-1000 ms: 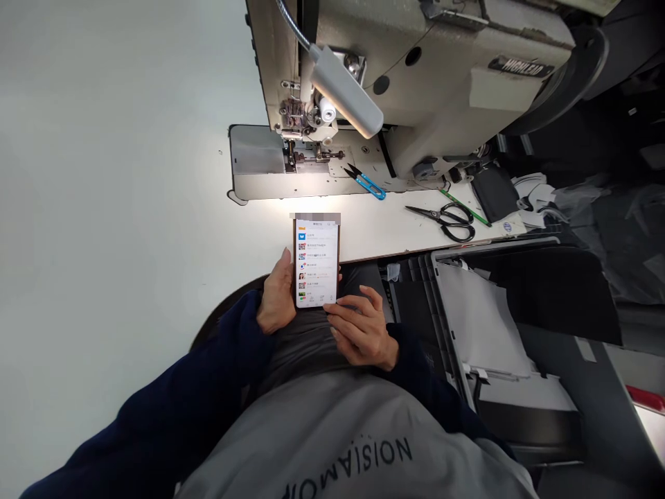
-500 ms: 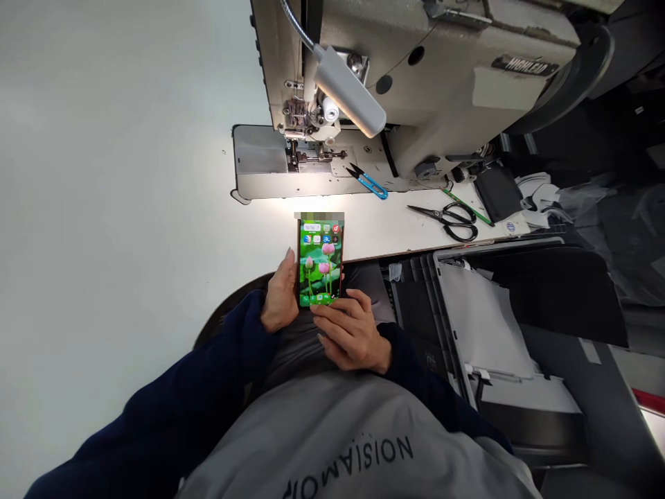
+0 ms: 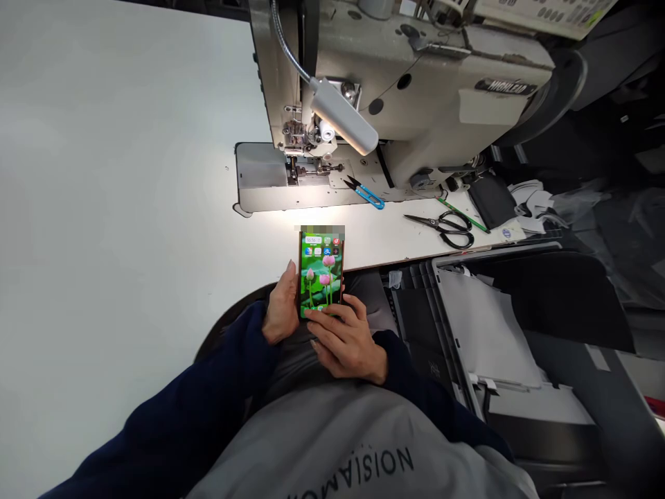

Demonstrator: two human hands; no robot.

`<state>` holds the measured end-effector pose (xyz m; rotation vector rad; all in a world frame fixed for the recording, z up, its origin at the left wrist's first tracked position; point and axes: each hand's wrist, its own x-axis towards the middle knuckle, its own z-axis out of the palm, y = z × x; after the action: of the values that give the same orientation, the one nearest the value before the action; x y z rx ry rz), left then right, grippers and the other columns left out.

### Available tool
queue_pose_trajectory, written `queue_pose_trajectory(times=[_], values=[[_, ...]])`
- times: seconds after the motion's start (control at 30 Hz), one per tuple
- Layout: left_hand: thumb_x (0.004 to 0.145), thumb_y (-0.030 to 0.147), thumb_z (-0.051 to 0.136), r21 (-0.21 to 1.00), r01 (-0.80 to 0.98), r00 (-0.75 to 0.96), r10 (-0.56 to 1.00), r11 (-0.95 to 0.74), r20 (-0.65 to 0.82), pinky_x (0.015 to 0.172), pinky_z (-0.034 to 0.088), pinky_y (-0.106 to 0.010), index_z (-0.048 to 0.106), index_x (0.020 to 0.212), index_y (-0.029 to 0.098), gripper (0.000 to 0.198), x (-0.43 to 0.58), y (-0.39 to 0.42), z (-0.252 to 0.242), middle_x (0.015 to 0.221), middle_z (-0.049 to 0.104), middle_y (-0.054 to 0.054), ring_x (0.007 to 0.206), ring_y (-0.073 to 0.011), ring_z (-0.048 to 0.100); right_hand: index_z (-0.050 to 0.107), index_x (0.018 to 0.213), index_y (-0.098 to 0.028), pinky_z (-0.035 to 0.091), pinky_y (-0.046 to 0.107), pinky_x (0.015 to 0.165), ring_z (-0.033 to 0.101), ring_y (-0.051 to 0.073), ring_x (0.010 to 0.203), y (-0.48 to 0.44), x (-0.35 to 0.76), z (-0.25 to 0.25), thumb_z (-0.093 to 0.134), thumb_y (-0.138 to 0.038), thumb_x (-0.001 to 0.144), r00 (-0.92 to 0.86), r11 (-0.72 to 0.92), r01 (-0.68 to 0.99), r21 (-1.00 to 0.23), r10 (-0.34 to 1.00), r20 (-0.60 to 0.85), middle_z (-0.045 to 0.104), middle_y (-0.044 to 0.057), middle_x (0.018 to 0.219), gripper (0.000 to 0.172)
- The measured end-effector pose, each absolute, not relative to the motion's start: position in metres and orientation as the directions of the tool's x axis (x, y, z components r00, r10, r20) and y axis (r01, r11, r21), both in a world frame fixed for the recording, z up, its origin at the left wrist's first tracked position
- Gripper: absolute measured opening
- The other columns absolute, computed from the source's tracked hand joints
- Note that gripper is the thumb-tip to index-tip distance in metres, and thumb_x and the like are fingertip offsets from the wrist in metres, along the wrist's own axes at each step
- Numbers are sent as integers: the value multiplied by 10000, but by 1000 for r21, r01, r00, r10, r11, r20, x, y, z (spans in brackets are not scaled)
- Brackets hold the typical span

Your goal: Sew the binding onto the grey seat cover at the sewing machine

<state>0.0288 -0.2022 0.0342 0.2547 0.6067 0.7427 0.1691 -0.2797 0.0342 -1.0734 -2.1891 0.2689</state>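
A smartphone (image 3: 321,281) is held upright over my lap, its lit screen showing pink lotus flowers, green leaves and app icons. My left hand (image 3: 282,307) grips it from the left edge, thumb along the side; fingertips peek out at the right edge, and the rest are hidden behind it. My right hand (image 3: 347,339) lies over the phone's lower end with fingers stretched out and slightly apart. One fingertip is at the bottom row of icons; whether it presses the glass I cannot tell. Nothing is held in this hand.
A sewing machine (image 3: 436,90) with a lamp (image 3: 346,116) stands beyond the phone. Blue thread snips (image 3: 366,194) lie on its bed. Black-handled scissors (image 3: 441,227) and a green pencil (image 3: 462,213) rest on the white table (image 3: 129,208). At right, a bin (image 3: 483,326) holds grey pieces.
My view has tilted upward, so the machine and phone appear lower. The right index fingertip has shifted slightly left along the bottom icons. My left hand keeps its grip on the smartphone.
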Motion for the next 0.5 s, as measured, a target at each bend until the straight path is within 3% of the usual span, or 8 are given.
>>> queue_pose_trajectory(times=[0.13,0.23,0.5], values=[[928,583,265,434,-546,582,697,717,-418,833,534,-440,613,1158,48,678,30,-202,33,996,672,-201,925,-310,655,559,1160,-157,241,495,1072,524,246,1060,-278,174,38,492,-194,958,-403,613,637,-467,781,476,551,39,1257,216],[926,555,314,433,-564,503,709,703,-495,860,521,-431,593,1197,45,641,33,-202,38,1029,667,-195,962,-316,642,536,1192,-159,221,514,1073,496,263,1122,-270,182,44,468,-205,969,-374,578,675,-459,804,463,528,60,1284,238],[966,460,220,406,-563,442,677,720,-588,904,503,-420,504,1301,59,595,38,-203,45,1081,653,-168,1072,-303,595,477,1245,-148,184,535,1094,385,292,1258,-242,195,58,419,-267,1005,-345,513,777,-364,832,435,438,104,1367,274]])
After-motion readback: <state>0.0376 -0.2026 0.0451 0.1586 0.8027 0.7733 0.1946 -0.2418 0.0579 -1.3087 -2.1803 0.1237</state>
